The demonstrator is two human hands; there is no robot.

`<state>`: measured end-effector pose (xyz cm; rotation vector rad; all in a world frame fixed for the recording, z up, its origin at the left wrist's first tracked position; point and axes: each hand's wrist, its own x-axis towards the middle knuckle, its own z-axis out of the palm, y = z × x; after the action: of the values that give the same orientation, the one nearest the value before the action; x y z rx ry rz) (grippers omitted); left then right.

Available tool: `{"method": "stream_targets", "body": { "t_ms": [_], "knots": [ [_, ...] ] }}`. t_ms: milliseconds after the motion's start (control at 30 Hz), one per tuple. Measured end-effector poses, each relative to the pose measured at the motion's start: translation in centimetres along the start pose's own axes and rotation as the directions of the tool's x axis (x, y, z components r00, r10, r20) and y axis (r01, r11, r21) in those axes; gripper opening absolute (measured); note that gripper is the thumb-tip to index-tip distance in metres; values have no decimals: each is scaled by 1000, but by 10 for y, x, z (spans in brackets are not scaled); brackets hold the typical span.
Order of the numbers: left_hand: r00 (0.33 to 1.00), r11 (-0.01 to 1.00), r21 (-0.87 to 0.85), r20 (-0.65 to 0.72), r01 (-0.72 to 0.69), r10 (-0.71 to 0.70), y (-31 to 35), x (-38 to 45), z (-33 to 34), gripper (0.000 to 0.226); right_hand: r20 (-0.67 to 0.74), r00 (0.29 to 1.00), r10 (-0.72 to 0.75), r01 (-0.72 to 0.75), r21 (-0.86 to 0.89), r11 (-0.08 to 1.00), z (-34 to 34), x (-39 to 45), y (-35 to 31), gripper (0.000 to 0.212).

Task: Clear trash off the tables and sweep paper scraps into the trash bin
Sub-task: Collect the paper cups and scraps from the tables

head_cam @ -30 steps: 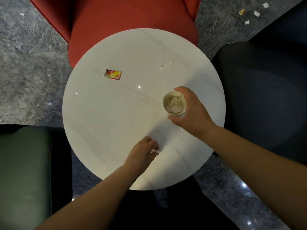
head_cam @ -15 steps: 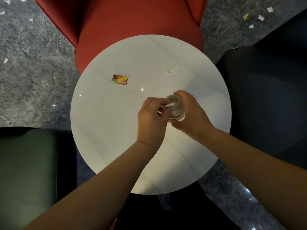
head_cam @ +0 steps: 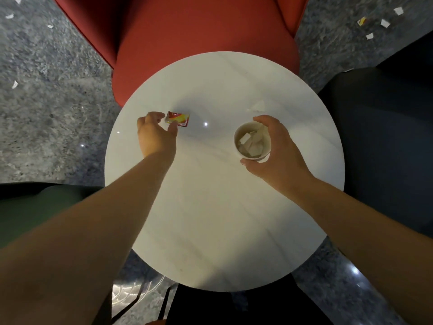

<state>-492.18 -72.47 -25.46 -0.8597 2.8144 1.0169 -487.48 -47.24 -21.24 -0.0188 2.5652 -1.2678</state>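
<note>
A round white table (head_cam: 210, 219) fills the middle of the view. My right hand (head_cam: 278, 156) grips a white paper cup (head_cam: 241, 150) that stands on the table's right half and has paper scraps (head_cam: 251, 144) inside. A red and yellow wrapper (head_cam: 179, 118) lies on the left half. My left hand (head_cam: 154, 137) reaches it, and its thumb and fingertips pinch the wrapper's left edge. A small white paper scrap (head_cam: 257, 106) lies on the table just beyond the cup.
A red armchair (head_cam: 199, 38) stands at the table's far side, a dark chair (head_cam: 386, 137) on the right and a green chair (head_cam: 30, 207) on the left. Paper scraps (head_cam: 384, 23) litter the grey floor at top right, with more paper scraps (head_cam: 14, 84) at top left.
My left hand carried a small scrap from the table's near side to the cup, then moved left to the wrapper. My right hand kept hold of the cup.
</note>
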Motion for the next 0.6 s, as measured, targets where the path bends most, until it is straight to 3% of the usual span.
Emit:
{"method": "stream_targets", "body": {
  "t_ms": [133, 367, 467, 600],
  "knots": [
    [997, 997, 40, 5, 72, -73, 2, 24, 11, 40, 2, 1000, -18, 18, -9, 1000, 4, 11, -2, 86],
    [991, 991, 31, 26, 133, -134, 8, 35, 21, 22, -3, 1000, 7, -7, -10, 1000, 6, 20, -2, 85],
    [993, 979, -168, 27, 117, -114, 30, 27, 17, 11, 9, 1000, 28, -28, -8, 1000, 5, 24, -3, 86],
    [998, 857, -512, 58, 62, -38, 85, -13, 4, 9, 27, 998, 61, -62, 10, 998, 2, 26, -7, 84]
  ]
}}
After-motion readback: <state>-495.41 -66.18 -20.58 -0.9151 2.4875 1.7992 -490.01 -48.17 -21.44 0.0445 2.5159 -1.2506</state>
